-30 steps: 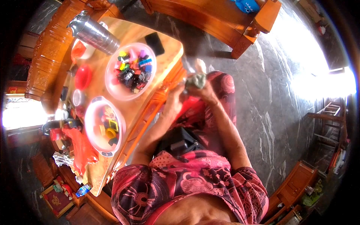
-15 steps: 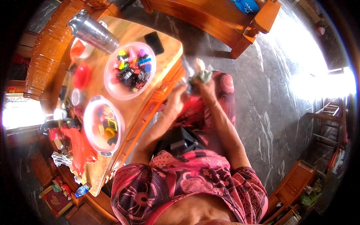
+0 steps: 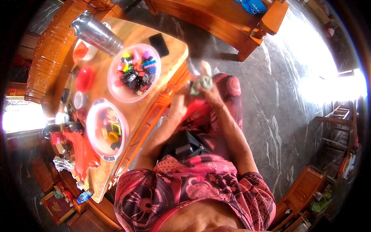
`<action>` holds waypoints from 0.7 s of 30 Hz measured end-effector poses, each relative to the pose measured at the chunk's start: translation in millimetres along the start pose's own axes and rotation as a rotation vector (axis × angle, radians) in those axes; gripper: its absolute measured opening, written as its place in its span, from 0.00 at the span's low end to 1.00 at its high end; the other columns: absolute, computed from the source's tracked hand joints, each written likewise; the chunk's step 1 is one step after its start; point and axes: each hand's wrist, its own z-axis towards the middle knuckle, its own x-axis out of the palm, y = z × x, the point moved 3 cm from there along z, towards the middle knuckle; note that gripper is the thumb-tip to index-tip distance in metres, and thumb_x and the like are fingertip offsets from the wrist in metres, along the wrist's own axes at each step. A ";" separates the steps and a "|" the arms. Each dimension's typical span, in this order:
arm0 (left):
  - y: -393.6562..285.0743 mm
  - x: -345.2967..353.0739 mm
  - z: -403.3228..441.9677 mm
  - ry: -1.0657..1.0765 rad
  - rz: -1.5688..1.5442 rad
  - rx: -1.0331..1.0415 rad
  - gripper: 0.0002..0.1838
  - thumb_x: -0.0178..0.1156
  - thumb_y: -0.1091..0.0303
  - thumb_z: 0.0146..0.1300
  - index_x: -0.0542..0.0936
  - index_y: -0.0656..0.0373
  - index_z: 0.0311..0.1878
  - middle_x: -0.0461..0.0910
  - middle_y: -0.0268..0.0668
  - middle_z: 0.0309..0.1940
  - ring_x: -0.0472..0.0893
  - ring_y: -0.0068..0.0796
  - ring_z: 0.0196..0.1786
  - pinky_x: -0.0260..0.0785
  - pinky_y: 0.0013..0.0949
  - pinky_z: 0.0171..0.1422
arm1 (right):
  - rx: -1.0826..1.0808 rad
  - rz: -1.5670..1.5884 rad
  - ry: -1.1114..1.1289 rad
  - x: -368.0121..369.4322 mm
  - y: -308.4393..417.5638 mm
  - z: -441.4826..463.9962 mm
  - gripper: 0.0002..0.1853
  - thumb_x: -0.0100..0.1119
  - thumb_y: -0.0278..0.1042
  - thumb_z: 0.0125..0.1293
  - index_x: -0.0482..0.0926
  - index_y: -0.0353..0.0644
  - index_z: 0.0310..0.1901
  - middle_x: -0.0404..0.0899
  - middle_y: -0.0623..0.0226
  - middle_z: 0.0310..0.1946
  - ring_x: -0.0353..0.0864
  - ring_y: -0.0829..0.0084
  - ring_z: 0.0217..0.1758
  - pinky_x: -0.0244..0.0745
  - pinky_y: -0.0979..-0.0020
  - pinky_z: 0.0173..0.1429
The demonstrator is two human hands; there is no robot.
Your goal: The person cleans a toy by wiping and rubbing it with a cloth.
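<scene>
Over my lap, beyond the table's near edge, my right hand (image 3: 212,95) is closed on a crumpled grey-green cloth (image 3: 202,84). Close beside it, my left hand (image 3: 179,103) is curled, with a small dark item partly showing between the two hands. Blur and the cloth hide what that item is and most of the left fingertips. To the left on the table, a round pinkish bowl (image 3: 111,87) holds mixed coloured toy blocks and black pieces (image 3: 133,80). A white oval basin (image 3: 91,133) nearer me holds several toy pieces, including a yellow one (image 3: 113,137).
On the wooden table (image 3: 139,33) stand a steel thermos (image 3: 104,36), a dark phone-like slab (image 3: 159,44), a red bowl (image 3: 84,78) and a red plastic bag (image 3: 83,152). A wooden bench (image 3: 205,21) stands ahead. Grey marbled floor (image 3: 266,104) lies to the right.
The cloth in my right hand has shifted slightly down and left, over the item between my hands. My left hand has moved slightly down. The table's things stay put.
</scene>
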 end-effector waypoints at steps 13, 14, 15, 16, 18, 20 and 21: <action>-1.4 11.2 -3.4 0.157 0.020 -0.018 0.20 0.64 0.56 0.55 0.75 0.54 0.47 0.77 0.31 0.40 0.75 0.23 0.39 0.67 0.27 0.40 | 0.076 -0.216 0.013 -10.4 -6.7 4.2 0.16 0.62 0.31 0.58 0.74 0.42 0.48 0.75 0.78 0.33 0.72 0.84 0.34 0.71 0.79 0.38; 0.5 15.0 -5.1 0.105 -0.002 -0.005 0.18 0.64 0.56 0.55 0.76 0.54 0.46 0.77 0.31 0.39 0.75 0.23 0.38 0.67 0.27 0.39 | 0.097 -0.245 -0.044 -11.0 -5.8 4.2 0.14 0.62 0.31 0.58 0.75 0.41 0.46 0.76 0.77 0.33 0.73 0.83 0.35 0.71 0.78 0.40; -0.5 19.4 -7.1 0.053 -0.024 0.009 0.17 0.65 0.57 0.55 0.76 0.54 0.44 0.78 0.31 0.37 0.75 0.23 0.38 0.67 0.27 0.38 | 0.096 -0.246 -0.044 -10.9 -7.2 4.6 0.14 0.62 0.31 0.58 0.75 0.41 0.46 0.76 0.77 0.33 0.73 0.83 0.35 0.71 0.78 0.40; 3.4 12.2 -3.9 0.054 -0.024 0.009 0.17 0.65 0.57 0.55 0.76 0.54 0.44 0.78 0.31 0.37 0.75 0.23 0.38 0.67 0.27 0.38 | 0.033 -0.250 -0.061 -11.2 -7.3 5.2 0.13 0.62 0.31 0.58 0.76 0.40 0.45 0.76 0.76 0.33 0.73 0.83 0.36 0.71 0.77 0.40; 12.0 -10.0 3.0 -0.093 0.107 0.003 0.13 0.65 0.59 0.55 0.78 0.54 0.40 0.78 0.31 0.34 0.75 0.23 0.34 0.67 0.27 0.35 | -0.031 -0.254 -0.075 -11.3 -5.2 5.6 0.12 0.61 0.31 0.58 0.76 0.39 0.44 0.76 0.76 0.33 0.73 0.82 0.36 0.72 0.77 0.41; 15.2 -17.2 5.1 -0.075 0.113 0.003 0.11 0.64 0.60 0.55 0.78 0.54 0.38 0.78 0.30 0.33 0.76 0.24 0.32 0.67 0.26 0.34 | -0.027 -0.418 -0.113 -12.0 -2.1 5.4 0.12 0.61 0.31 0.58 0.76 0.39 0.43 0.77 0.75 0.33 0.73 0.82 0.36 0.71 0.77 0.41; 15.4 -17.5 5.1 -0.058 0.120 0.002 0.10 0.64 0.60 0.55 0.79 0.53 0.37 0.78 0.30 0.32 0.76 0.24 0.30 0.67 0.26 0.33 | -0.028 -0.418 -0.112 -11.6 -2.0 5.3 0.12 0.61 0.31 0.58 0.76 0.39 0.43 0.77 0.75 0.33 0.73 0.82 0.36 0.71 0.77 0.41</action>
